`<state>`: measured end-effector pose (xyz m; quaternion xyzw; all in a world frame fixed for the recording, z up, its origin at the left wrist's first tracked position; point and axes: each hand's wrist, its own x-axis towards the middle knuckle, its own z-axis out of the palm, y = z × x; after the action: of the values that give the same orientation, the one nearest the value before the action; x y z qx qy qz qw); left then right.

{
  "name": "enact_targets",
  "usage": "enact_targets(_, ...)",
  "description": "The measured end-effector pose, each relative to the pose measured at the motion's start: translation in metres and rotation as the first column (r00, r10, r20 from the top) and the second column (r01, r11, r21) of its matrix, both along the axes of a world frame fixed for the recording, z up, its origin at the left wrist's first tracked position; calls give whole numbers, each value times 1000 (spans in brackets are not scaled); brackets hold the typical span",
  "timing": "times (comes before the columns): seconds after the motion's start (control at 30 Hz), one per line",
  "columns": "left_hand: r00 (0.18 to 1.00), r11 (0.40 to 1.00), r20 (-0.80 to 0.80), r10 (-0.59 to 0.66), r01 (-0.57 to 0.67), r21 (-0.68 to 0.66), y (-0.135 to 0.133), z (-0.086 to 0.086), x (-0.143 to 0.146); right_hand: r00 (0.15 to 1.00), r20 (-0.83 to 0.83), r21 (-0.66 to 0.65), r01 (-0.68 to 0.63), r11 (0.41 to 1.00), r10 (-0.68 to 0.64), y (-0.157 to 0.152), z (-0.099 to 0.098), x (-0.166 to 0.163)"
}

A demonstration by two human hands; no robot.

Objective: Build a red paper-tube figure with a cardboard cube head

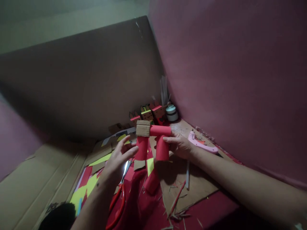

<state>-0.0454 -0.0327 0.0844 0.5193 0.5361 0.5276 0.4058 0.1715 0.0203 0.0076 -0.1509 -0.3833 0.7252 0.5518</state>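
Above the table I hold up a craft piece made of red paper tubes point(162, 150) and a small corrugated cardboard block point(143, 128). One red tube point(160, 130) runs sideways from the block, and another red tube point(142, 148) hangs below it with cardboard at its lower end. My right hand point(181, 145) is closed around the upright tube on the right. My left hand point(121, 155) is open, fingers apart, just left of the tube under the block; whether a fingertip touches it I cannot tell.
Red-handled scissors point(117, 204) lie below my left hand. A pink glue gun point(201, 143) rests at right on a cardboard sheet point(192, 195), near a glue stick point(187, 175). Paper scraps point(92, 183) spread left. Small box figures point(146, 114) and a lidded jar point(171, 113) stand behind.
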Motion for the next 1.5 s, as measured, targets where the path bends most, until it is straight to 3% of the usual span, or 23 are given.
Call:
enact_targets(0.1, 967, 959, 41, -252, 255, -120, 12, -6, 6, 999, 23, 31, -34, 999, 34, 0, -1, 1)
enact_targets(0.17, 948, 938, 36, -316, 318, -134, 14, -13, 9, 999, 39, 63, -37, 997, 35, -1, -1, 1)
enact_targets(0.47, 985, 985, 94, -145, 152, -80, 12, -28, 18, 996, 30, 145, 78, 986, -83, -2, 2, -1)
enact_targets(0.67, 996, 998, 83, -36, 40, -49, 14, -37, 9, 990, 70, 65, 118, 991, -123, 3, -2, 5)
enact_targets(0.93, 985, 982, 161, -57, 85, -171, 4, -36, 24, 992, 84, 130, 86, 988, -97, -5, -5, -1)
enact_targets(1.03, 983, 983, 169, -68, 96, -159, -3, -39, 31, 992, 92, 179, 66, 982, -84, -9, -4, -4)
enact_targets(1.23, 941, 964, 264, -213, 247, -101, 12, -52, 8, 994, 70, 226, 63, 972, -80, -11, 1, -4)
enact_targets(1.3, 945, 979, 283, -163, 190, -72, 18, -44, -5, 993, 73, 220, 75, 973, -93, -11, 1, -5)
enact_targets(1.37, 980, 1000, 200, -5, 3, 12, 14, -30, -13, 992, 65, 201, 97, 975, -112, -10, 1, -6)
enact_targets(1.43, 977, 961, 45, 208, -213, 177, -2, -17, -12, 988, 57, 174, 132, 976, -143, -9, 1, -7)
enact_targets(1.5, 949, 927, -63, 308, -284, 246, -28, -10, -2, 980, 49, 150, 182, 972, -192, -9, 1, -8)
